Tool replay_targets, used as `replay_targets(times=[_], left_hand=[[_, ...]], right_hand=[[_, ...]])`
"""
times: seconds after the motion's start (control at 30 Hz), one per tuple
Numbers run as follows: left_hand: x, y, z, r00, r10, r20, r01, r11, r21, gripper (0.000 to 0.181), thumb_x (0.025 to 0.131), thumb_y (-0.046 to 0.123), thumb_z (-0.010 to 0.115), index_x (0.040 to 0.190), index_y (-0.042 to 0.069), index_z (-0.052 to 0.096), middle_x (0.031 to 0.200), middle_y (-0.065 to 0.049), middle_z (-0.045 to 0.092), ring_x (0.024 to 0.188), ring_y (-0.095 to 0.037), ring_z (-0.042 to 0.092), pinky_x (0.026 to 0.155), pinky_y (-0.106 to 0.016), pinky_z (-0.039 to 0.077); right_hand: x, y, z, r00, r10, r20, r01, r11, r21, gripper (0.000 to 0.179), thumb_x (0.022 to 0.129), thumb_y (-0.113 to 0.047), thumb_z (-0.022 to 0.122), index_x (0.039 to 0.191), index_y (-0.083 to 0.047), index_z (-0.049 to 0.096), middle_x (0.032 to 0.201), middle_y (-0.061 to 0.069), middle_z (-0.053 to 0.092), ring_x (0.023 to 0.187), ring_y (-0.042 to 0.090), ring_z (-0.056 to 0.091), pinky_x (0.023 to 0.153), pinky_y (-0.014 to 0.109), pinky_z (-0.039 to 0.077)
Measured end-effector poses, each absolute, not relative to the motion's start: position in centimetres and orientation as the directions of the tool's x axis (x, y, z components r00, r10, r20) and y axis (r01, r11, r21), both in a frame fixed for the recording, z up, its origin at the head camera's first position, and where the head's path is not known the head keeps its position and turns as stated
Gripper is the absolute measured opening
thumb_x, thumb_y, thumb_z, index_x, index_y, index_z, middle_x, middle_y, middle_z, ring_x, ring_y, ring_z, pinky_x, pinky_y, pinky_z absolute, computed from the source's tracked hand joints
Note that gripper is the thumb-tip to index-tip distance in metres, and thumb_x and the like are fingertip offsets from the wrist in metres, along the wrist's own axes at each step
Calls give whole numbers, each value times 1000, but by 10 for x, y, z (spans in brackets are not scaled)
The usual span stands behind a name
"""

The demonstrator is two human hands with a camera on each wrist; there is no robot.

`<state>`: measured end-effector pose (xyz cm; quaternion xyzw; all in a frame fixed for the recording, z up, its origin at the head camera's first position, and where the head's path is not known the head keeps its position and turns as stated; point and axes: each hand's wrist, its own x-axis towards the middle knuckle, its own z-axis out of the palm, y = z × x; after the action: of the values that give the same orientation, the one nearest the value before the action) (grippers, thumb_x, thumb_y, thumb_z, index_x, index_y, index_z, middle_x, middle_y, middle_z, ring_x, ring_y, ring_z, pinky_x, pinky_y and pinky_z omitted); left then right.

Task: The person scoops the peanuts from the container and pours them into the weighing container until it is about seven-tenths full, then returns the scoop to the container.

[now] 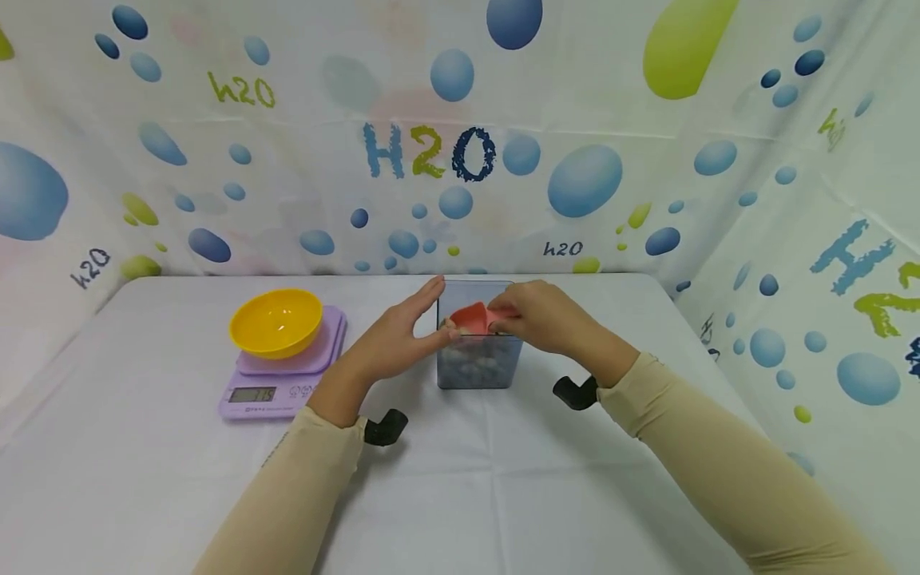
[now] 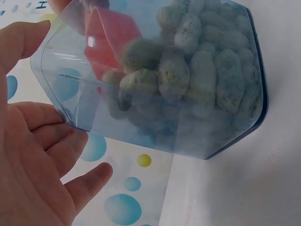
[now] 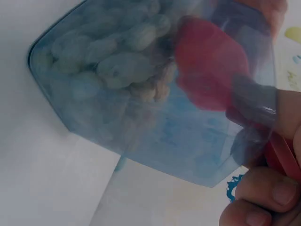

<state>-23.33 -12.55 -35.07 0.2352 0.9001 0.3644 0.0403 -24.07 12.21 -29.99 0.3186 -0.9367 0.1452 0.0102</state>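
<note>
A clear bluish plastic container (image 1: 476, 363) stands upright, partly filled with peanuts in their shells (image 2: 202, 75). My right hand (image 1: 541, 315) grips the handle of a red scoop (image 1: 470, 318), whose bowl dips inside the container against the peanuts. Through the container wall, the right wrist view shows the red bowl (image 3: 211, 63) tilted over the nuts, while the fingers (image 3: 268, 190) curl at the handle. At the container's left side is my left hand (image 1: 394, 337), spread, with thumb and fingertips touching the rim. Its fingers (image 2: 51, 136) look relaxed in the left wrist view.
A yellow bowl (image 1: 276, 323) sits on a purple kitchen scale (image 1: 244, 403) at the left, its display lit with digits. White cloth covers the table (image 1: 460, 495). A patterned curtain (image 1: 302, 160) hangs behind and at both sides.
</note>
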Motion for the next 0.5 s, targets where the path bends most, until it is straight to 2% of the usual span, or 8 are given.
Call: replay_targets(times=[0.23,0.37,0.5], left_hand=[[-234,-125,-349,-889,450,84,385,635,670,86,91,62,56,159,29,15,165,14,10,151,-21,22,117,-55,27],[-233,-125,-348,-889,450,87,387,635,669,85,91,62,56,159,30,16,164,15,10,151,-21,21,118,-55,26],[-233,-125,-349,-888,451,90,387,629,674,85,91,63,56,158,30,16,164,16,11,151,-19,20,118,-54,26]], right_hand=[[-242,125,-296,-828,-547,122,-555,771,-311,29,88,-26,74,112,-10,76,99,3,73,89,19,62,79,35,55],[-242,118,-302,-842,-517,155,-539,791,-289,32,91,-26,72,116,-7,73,104,7,72,93,21,65,82,37,57],[-240,107,-309,-828,-525,197,-560,792,-243,30,92,-24,71,117,-7,73,101,7,72,88,21,66,81,37,57]])
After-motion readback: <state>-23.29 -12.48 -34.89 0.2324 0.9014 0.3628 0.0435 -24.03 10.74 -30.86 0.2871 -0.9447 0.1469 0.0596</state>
